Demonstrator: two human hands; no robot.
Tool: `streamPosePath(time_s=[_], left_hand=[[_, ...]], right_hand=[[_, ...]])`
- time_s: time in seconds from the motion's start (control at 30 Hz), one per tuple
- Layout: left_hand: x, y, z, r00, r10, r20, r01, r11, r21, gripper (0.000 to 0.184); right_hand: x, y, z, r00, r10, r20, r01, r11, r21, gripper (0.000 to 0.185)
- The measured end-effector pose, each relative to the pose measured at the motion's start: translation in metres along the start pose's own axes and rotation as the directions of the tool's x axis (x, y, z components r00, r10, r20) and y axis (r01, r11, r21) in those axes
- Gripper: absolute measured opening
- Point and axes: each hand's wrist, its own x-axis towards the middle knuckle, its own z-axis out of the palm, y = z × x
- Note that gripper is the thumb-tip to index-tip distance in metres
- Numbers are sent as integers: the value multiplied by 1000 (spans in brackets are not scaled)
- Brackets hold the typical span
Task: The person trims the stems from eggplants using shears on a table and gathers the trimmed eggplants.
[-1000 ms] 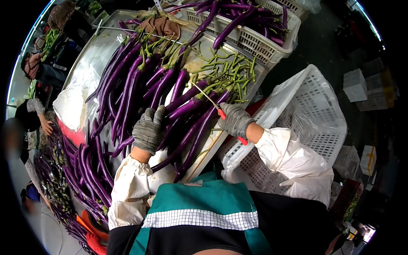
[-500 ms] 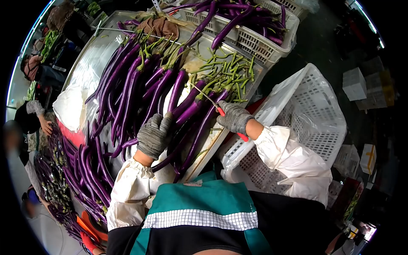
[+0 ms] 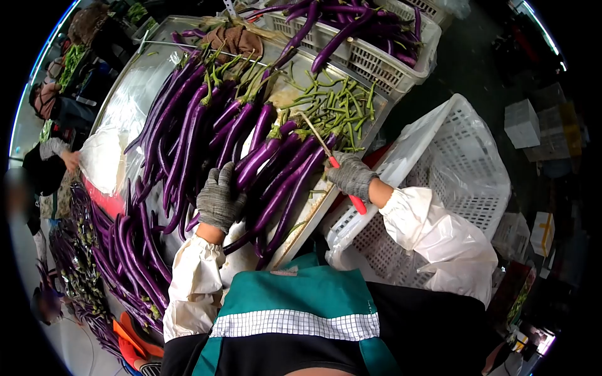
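My left hand (image 3: pixel 219 197), in a grey knit glove, lies at the near end of long purple eggplants, its fingers stretched out and thumb apart. Its fingertips are beside an eggplant (image 3: pixel 258 164) whose stem end points away from me; I cannot tell whether they touch it. In my right hand (image 3: pixel 352 177), gloved alike, is a knife (image 3: pixel 321 136) with a red handle and a narrow blade. The blade slants up and left over the eggplants' stem ends. Beyond the blade, cut green stems (image 3: pixel 338 103) are scattered over the metal tabletop.
A white crate (image 3: pixel 407 47) of eggplants stands at the far side. To my right is a plastic-lined white basket (image 3: pixel 489 163). A brown cloth (image 3: pixel 235 42) lies at the table's back. More eggplants (image 3: pixel 128 254) lie left, where other people work.
My left hand has shifted slightly left and its fingers now extend forward. The knife has moved a little right and nearer me. Eggplants between my hands have shifted.
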Motion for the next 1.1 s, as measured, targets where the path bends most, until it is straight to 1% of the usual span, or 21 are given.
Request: streamPosePath(time_s=[0.03,0.07,0.1,0.13,0.17,0.33,0.37,0.4,0.47,0.53,0.6,0.67,0.7,0.83,0.9,0.93,1.0,1.03,1.1], left_hand=[[-1,2,-5,1000,-13,-8,13,999,-32,64],[-2,2,-7,1000,-26,-13,25,998,-63,64],[-4,-1,-6,998,1,-64,-5,998,-70,64],[-6,-3,-5,998,0,-61,-5,998,-70,64],[-7,-4,-4,996,7,-90,-14,997,-78,64],[-15,0,-10,978,66,-197,-85,992,-91,61],[-16,1,-12,975,82,-206,-99,992,-72,60],[-17,2,-14,976,81,-204,-97,993,-71,60],[-18,3,-15,973,117,-199,-136,987,-85,61],[-20,3,-14,969,136,-206,-156,984,-87,61],[-21,5,-14,965,152,-212,-174,981,-89,61],[-21,7,-16,967,159,-197,-180,979,-91,63],[-22,7,-16,968,159,-196,-180,979,-92,63],[-23,5,-15,957,196,-212,-217,973,-79,64],[-23,4,-14,950,218,-221,-239,968,-73,64],[-23,3,-12,949,224,-224,-243,968,-63,64],[-23,3,-12,947,225,-228,-243,969,-52,65],[-23,5,-15,960,194,-199,-211,975,-67,64],[-23,9,-19,975,158,-157,-174,981,-90,62]], right_hand=[[-3,-3,0,990,128,61,-139,962,237,21],[-7,-5,-1,990,127,66,-139,962,234,21],[-11,-5,-3,974,168,152,-212,913,348,18],[-14,-6,-4,951,198,238,-289,845,450,16],[-16,-7,-4,943,213,255,-312,832,459,17],[-11,-9,-2,952,207,224,-289,848,443,19],[-10,-9,-1,965,173,195,-245,859,450,19],[-9,-9,-1,976,138,166,-200,867,456,20],[-1,-10,0,978,148,150,-200,879,434,19],[4,-10,0,985,110,133,-158,884,439,17],[5,-12,0,983,128,129,-173,879,444,16],[8,-12,-1,989,106,107,-138,921,365,14],[8,-14,-2,988,118,102,-146,924,354,14],[12,-10,-1,990,103,92,-129,925,358,13],[14,-8,-2,995,77,58,-91,950,299,13],[15,-7,-3,995,77,59,-91,950,299,13],[20,-3,-3,998,56,29,-58,996,68,12],[22,0,-1,998,53,33,-55,996,66,12],[24,6,4,994,78,-74,-75,996,46,24]])
